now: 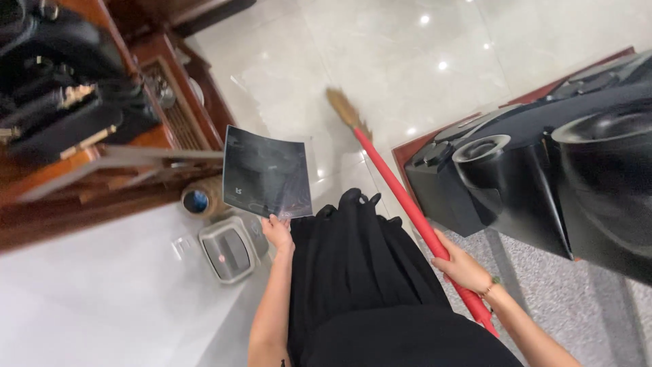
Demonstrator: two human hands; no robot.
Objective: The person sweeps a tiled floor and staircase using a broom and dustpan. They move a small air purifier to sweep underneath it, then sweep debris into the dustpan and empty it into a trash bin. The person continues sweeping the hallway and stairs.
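Note:
My left hand [277, 232] pinches the lower edge of a dark glossy sheet [266, 171], like a film or photo print, held out in front of me. My right hand [462, 264] is wrapped around the red handle of a broom [401, 197]. The broom slants away from me, and its straw head [345, 109] rests on the shiny white floor. A black pleated skirt [360, 265] hangs between my two arms.
A dark wooden cabinet [81, 183] with black bags stands at the left. Below it on the floor sit a small grey scale-like device [227, 253] and a round container [197, 200]. Large black machines [543, 177] fill the right side over a speckled grey surface.

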